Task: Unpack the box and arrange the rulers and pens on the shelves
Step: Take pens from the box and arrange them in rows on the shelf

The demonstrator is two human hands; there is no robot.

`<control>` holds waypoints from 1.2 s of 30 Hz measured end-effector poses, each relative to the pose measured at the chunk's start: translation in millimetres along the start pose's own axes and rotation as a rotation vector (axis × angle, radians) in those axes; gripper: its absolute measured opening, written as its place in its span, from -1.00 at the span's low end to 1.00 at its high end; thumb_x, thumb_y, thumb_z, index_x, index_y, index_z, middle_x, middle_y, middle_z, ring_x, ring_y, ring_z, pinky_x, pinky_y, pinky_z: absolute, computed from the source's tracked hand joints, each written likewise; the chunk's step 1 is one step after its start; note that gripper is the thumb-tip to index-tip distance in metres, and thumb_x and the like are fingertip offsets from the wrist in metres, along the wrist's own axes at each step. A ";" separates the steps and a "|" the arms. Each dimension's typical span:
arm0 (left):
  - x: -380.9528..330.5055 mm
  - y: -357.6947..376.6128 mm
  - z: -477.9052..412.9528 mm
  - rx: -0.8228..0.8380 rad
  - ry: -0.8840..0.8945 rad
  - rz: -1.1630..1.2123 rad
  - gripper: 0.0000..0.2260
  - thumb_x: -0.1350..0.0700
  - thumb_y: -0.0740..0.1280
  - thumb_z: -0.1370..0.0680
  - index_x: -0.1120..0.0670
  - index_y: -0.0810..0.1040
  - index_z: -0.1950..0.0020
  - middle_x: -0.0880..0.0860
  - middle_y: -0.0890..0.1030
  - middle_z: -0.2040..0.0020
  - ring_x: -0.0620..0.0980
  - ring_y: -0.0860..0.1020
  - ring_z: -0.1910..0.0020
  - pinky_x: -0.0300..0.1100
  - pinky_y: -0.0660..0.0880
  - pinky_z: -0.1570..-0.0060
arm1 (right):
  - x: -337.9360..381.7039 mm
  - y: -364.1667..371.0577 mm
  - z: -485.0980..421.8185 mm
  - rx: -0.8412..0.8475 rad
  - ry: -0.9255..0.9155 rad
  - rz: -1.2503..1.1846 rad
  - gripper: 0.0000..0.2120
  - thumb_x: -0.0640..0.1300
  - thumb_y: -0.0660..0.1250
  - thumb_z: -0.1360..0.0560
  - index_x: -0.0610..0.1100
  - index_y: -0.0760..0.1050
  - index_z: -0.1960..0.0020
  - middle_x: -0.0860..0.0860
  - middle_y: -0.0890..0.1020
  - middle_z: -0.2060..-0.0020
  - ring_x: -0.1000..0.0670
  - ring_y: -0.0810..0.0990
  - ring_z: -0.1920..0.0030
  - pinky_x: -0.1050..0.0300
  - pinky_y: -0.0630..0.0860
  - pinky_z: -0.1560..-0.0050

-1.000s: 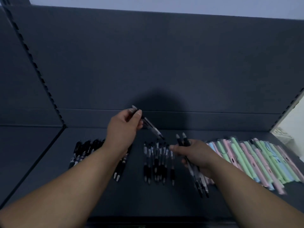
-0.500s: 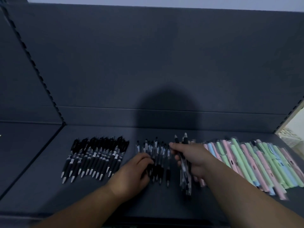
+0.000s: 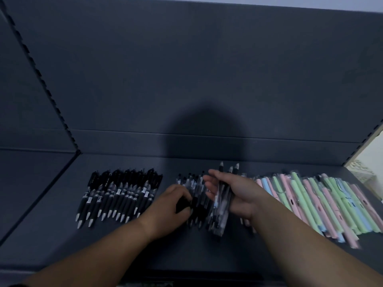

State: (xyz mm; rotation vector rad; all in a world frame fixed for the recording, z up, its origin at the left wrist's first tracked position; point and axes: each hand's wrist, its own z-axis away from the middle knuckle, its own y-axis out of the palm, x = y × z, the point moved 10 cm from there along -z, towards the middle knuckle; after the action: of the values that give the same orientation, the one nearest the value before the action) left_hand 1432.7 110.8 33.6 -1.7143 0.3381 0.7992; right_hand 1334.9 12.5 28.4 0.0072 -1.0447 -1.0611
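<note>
- Dark grey shelf (image 3: 51,235) w/ matching back panel; dim light.
- Landmark: clear-barrel pens (image 3: 196,183) in a row at shelf centre.
- Left hand (image 3: 167,208) on row's near-left part, fingers curled onto the pens; grip vs. just pressing – can't tell.
- Right hand (image 3: 238,195) just right of row, partly open, grasping held pen bundle (image 3: 222,204), tips pointing away.
- Black pens (image 3: 118,195) left of row, apart.
- Pastel pens (image 3: 310,204) right of row, beyond right hand.

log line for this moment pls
left hand: on middle pens | right hand: holds pen bunch | shelf: black pens left, pastel pens right
</note>
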 end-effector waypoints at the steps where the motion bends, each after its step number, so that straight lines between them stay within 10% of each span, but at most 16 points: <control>1: -2.6 -6.3 0.6 -0.046 0.005 0.022 -0.88 0.02 0.32 -0.48 -0.06 0.49 0.00 -0.12 0.45 -0.12 -0.29 0.42 -0.11 -0.53 0.24 -0.10 | 1.1 1.0 0.2 0.001 -0.011 -0.007 -0.88 -0.19 0.30 -0.57 -0.20 0.58 -0.06 -0.12 0.72 0.13 0.01 0.70 0.27 0.04 0.62 0.18; 5: -22.6 -26.2 3.1 -0.217 -0.090 0.120 -0.94 -0.04 0.29 -0.55 -0.09 0.53 0.07 -0.12 0.53 0.05 -0.28 0.49 0.07 -0.49 0.35 0.08 | 5.5 12.5 0.9 0.019 -0.083 -0.023 -0.88 -0.21 0.29 -0.58 -0.19 0.57 -0.06 -0.12 0.71 0.09 -0.01 0.69 0.15 0.04 0.59 0.03; 10: -42.5 6.1 -3.3 0.145 -0.189 0.144 -0.80 -0.10 0.24 -0.58 0.00 0.54 0.03 -0.12 0.53 0.27 -0.22 0.47 0.31 -0.32 0.41 0.26 | 9.5 34.6 3.1 0.040 -0.158 0.071 -0.85 -0.16 0.26 -0.60 -0.21 0.57 -0.03 -0.14 0.69 -0.02 -0.07 0.63 -0.10 0.04 0.57 -0.02; 16: -36.2 -3.0 4.2 0.238 -0.254 0.436 -0.87 0.09 0.28 -0.59 0.02 0.52 0.16 -0.05 0.55 0.36 -0.18 0.48 0.46 -0.31 0.44 0.40 | 6.7 28.3 8.8 -0.038 -0.128 0.374 -0.60 0.10 0.21 -0.59 -0.23 0.58 -0.08 -0.16 0.65 0.11 -0.07 0.64 0.13 0.07 0.60 0.11; 26: -31.6 10.6 15.2 0.353 -0.450 0.905 -0.89 0.11 0.24 -0.61 0.10 0.53 -0.01 0.06 0.65 0.19 -0.05 0.63 0.24 -0.23 0.57 0.21 | 10.7 27.6 10.7 -0.073 -0.183 0.192 -0.59 0.11 0.30 -0.53 -0.27 0.53 0.00 -0.12 0.67 0.35 -0.02 0.64 0.42 0.17 0.56 0.41; 32: -37.8 16.8 15.0 0.400 -0.419 0.898 -0.85 0.10 0.23 -0.62 0.11 0.54 -0.10 0.05 0.65 0.08 -0.07 0.61 0.16 -0.23 0.54 0.16 | 19.6 24.6 6.4 -0.195 -0.318 0.072 -0.67 0.01 0.33 -0.55 -0.29 0.56 -0.04 -0.12 0.62 0.24 -0.02 0.64 0.37 0.12 0.58 0.37; 36: -28.4 -2.5 1.6 0.251 -0.266 0.426 -0.84 0.02 0.30 -0.58 -0.03 0.52 -0.14 -0.06 0.64 0.02 -0.16 0.58 0.08 -0.31 0.49 0.03 | 23.6 30.0 1.4 -0.179 -0.366 -0.014 -0.72 -0.04 0.24 -0.61 -0.21 0.53 0.13 -0.10 0.61 0.24 -0.01 0.59 0.25 0.09 0.55 0.22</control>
State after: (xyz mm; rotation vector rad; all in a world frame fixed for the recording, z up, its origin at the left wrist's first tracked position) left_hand 1413.1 107.9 54.0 -1.2969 0.6042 1.2260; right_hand 1357.0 12.3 59.5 -0.3360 -1.2736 -1.1929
